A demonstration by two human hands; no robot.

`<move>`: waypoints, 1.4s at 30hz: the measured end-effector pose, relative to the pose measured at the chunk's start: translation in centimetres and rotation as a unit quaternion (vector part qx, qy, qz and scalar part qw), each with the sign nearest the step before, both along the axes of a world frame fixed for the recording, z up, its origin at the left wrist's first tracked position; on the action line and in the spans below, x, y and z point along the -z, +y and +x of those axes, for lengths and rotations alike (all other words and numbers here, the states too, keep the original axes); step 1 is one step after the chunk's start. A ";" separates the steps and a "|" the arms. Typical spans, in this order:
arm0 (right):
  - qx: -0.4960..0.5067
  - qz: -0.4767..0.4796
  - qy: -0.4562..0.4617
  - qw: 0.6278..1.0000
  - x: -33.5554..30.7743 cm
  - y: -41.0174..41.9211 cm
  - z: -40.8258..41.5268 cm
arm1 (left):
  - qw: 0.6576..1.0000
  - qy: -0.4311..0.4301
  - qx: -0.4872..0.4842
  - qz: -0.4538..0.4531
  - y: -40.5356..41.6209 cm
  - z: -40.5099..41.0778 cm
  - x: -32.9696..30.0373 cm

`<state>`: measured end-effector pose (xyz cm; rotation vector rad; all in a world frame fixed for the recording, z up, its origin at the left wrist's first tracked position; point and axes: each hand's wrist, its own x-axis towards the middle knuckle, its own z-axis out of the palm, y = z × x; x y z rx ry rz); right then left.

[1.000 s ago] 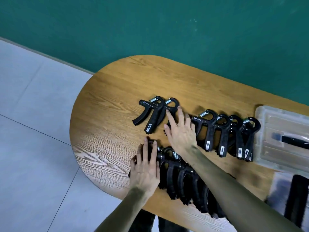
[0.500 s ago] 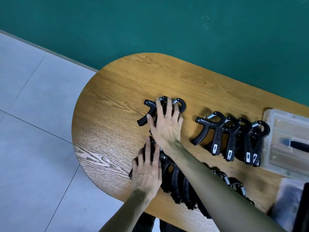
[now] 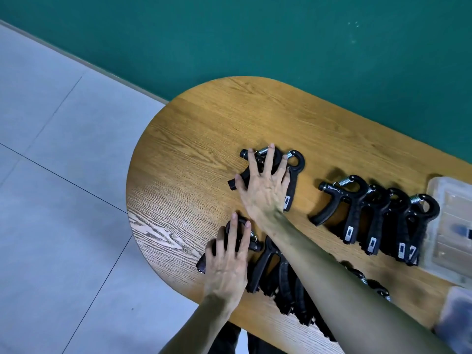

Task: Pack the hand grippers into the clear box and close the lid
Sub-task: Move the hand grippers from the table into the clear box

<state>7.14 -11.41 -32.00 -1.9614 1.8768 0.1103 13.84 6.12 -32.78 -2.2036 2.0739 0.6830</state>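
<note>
Black hand grippers [image 3: 293, 185] under right hand [image 3: 265, 190], clear box [image 3: 452, 226] cropped

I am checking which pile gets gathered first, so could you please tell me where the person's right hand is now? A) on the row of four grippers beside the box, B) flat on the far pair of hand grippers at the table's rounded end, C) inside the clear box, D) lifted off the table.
B: the right hand lies with fingers spread on the far pair of hand grippers, away from the clear box.
</note>
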 end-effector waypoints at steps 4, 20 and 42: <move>0.009 -0.012 0.003 1.000 0.0 -0.2 0.5 | 1.000 0.009 0.005 -0.017 0.4 0.2 0.5; 0.013 -0.044 -0.026 0.999 0.1 -0.5 1.2 | 1.000 0.008 -0.009 -0.016 1.0 0.1 1.1; -0.145 -0.087 0.080 0.982 1.7 1.5 -2.0 | 0.998 -0.028 0.026 0.042 0.0 -0.1 -0.1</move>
